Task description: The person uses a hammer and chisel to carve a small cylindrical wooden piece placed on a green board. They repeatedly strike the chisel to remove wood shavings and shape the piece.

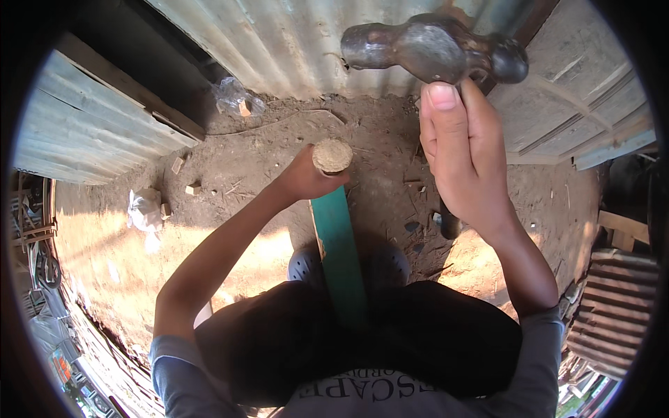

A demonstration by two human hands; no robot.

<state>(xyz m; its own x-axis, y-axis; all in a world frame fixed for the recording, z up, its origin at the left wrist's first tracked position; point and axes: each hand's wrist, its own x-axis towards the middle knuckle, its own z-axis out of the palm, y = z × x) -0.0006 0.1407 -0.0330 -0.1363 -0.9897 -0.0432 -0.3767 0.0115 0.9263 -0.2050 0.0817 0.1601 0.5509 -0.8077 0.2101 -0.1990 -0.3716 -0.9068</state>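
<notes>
My right hand [463, 150] grips a ball-peen hammer [435, 49] with a dark, worn steel head, raised at the upper right with my thumb along the handle just below the head. My left hand [306, 174] is closed round an upright round tool [332, 155] with a pale, frayed top; its lower end is hidden. Beneath that hand, a green board [338, 258] with a chipped edge runs back between my legs toward my body, over my dark clothing.
Corrugated metal sheets [272, 42] stand ahead and at the left, a grey panel [557, 83] at the right. A white plastic bag [145, 209], clear plastic [230, 94] and small wood blocks [193, 189] lie on the dirt floor. A rusty corrugated sheet [610, 306] is at the lower right.
</notes>
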